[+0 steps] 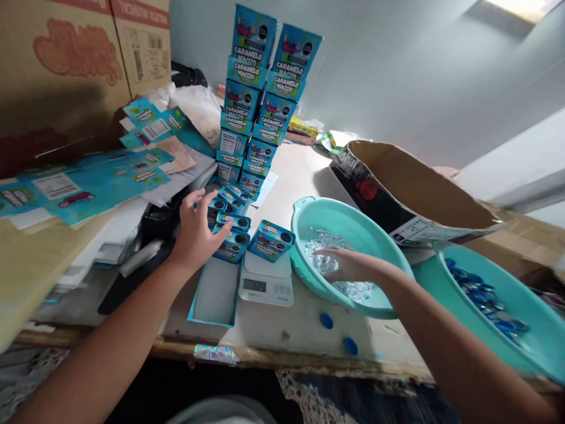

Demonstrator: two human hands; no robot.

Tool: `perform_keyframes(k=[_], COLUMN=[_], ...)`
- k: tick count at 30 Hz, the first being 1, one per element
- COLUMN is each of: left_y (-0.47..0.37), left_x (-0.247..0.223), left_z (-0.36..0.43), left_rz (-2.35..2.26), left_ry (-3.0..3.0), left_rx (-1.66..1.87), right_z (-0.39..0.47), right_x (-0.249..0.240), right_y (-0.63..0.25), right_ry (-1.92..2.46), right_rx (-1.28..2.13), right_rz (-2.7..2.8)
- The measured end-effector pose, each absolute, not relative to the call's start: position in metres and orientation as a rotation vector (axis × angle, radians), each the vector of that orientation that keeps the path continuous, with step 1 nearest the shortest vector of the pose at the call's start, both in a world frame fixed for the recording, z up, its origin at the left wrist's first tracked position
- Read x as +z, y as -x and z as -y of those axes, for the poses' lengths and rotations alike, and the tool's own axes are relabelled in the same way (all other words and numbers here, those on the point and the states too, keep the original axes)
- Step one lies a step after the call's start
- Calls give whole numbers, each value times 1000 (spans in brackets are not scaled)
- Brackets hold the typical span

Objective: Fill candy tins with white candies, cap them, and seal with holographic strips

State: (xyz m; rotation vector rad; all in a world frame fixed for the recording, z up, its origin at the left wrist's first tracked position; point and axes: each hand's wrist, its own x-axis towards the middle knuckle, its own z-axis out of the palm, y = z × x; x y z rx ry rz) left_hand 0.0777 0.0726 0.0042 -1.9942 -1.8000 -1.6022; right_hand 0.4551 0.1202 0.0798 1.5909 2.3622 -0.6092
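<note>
My left hand (198,227) has its fingers spread at the small blue boxes (230,245) grouped at the upper end of an open shallow tray (215,294). On the white digital scale (267,287) stands one blue box (271,240) with a round hole in its top. My right hand (344,265) reaches into the turquoise basin (353,215), its fingertips among many small pale candies (329,238); whether they hold any is hidden. Behind the left hand rise two tall stacks of blue "Caramelo Macizo" boxes (238,97).
A second turquoise basin (521,300) with blue wrapped pieces is at the right. Behind it lies an open black-sided carton (375,191). Two blue caps (326,321) lie near the table edge. Flat blue cardboard sheets (95,182) and a large brown box (79,59) are at left.
</note>
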Motion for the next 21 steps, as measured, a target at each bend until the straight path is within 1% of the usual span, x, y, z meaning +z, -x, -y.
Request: perform_keyframes(k=[5,11,14,17,19,21], left_y=[-80,-79,-79,-79,-79,-78], left_x=[2,0,0,1,2,3], left_z=[-73,-75,-75,-75,-74,-74], left_rz=[1831,1835,1851,1847,1862,1878], left_ry=[1919,1975,1980,1982,1984,1979], left_rx=[-1581,-1591,-1586,-1596,-1592,-1586], right_z=[-88,-94,-107,-122,-129,-131], right_x=[75,82,102,136,155,167], right_y=[-462,-436,-420,-398,-378,-357], right_ry=[-1780,-1703,-1717,-1746,-1676,-1536], right_rx=[-636,-571,-517,-467,-509,-624], right_rz=[-2239,-2259,-2292,-2456,-2605,-2660])
